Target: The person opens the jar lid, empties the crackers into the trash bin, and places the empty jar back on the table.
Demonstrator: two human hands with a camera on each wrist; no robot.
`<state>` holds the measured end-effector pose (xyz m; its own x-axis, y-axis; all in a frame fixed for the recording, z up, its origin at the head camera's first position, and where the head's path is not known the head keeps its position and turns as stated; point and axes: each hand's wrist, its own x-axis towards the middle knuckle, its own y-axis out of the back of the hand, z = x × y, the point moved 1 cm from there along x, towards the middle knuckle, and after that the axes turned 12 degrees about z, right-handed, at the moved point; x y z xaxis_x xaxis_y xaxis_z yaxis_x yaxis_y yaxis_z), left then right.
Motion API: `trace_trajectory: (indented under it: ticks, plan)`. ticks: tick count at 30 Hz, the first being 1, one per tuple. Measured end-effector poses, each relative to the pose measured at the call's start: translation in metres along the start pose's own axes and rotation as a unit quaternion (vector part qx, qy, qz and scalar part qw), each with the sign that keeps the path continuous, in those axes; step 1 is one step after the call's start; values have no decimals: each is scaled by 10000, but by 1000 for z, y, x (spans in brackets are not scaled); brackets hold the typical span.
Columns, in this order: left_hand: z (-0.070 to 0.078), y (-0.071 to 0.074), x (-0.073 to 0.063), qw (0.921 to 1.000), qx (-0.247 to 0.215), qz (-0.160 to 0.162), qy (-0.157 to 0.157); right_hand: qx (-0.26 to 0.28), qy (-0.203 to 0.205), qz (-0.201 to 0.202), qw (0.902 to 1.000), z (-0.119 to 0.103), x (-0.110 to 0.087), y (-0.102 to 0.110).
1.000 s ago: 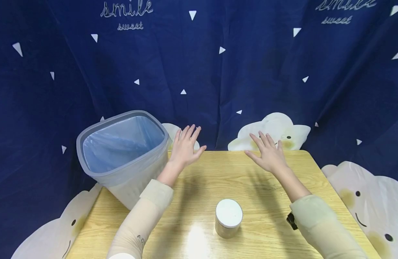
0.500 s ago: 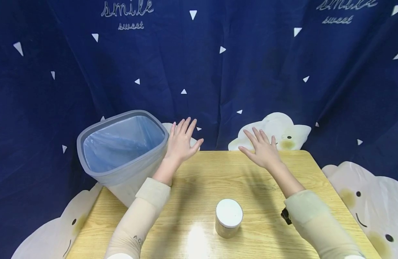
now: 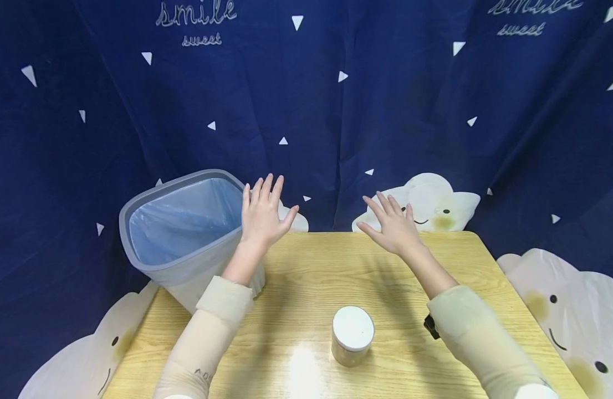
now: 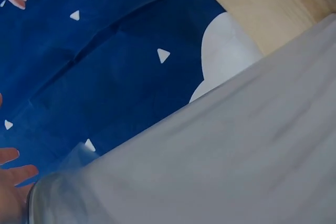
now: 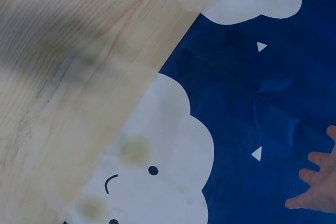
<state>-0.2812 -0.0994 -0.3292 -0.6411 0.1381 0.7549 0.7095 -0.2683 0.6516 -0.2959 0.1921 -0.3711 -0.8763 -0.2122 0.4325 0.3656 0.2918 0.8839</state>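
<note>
My left hand [image 3: 263, 217] hovers by the right side of a grey trash can [image 3: 221, 244], its fingers spread and holding nothing. In the head view it overlaps the can's rim; whether it touches the can I cannot tell. Over the far part of the table my right hand [image 3: 393, 227] is raised, fingers spread too, with nothing in it. Nearer to me, between the forearms, a clear round jar with a white lid [image 3: 353, 330] stands upright, apart from both hands. The left wrist view is mostly filled by the can's pale side [image 4: 220, 156]. Fingers of the right hand [image 5: 317, 184] show at the right wrist view's edge.
A blue plastic bag [image 3: 187, 221] lines the trash can, which stands at the left of the wooden table [image 3: 316, 277]. Behind the table hangs a dark blue curtain [image 3: 386, 111] with white triangles and clouds. A small black object [image 3: 430, 326] sits at the right sleeve.
Both hands have shifted left with fingers spread, the left one also slightly away from me and closer to the trash can. Jar and trash can have stayed in place.
</note>
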Motion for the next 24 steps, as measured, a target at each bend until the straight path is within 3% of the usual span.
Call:
trace_trajectory:
  ticks: [7, 15, 24]
  plan:
    - [-7, 10, -1, 9991, 129, -189, 355, 129, -16, -47, 9999, -8, 6, -1]
    - [-19, 25, -1, 9971, 60, -71, 757, 88, 56, -103, 9999, -17, 13, -3]
    - [-35, 42, -3, 9924, 89, -210, 1208, 152, 107, -126, 9997, -26, 19, 0]
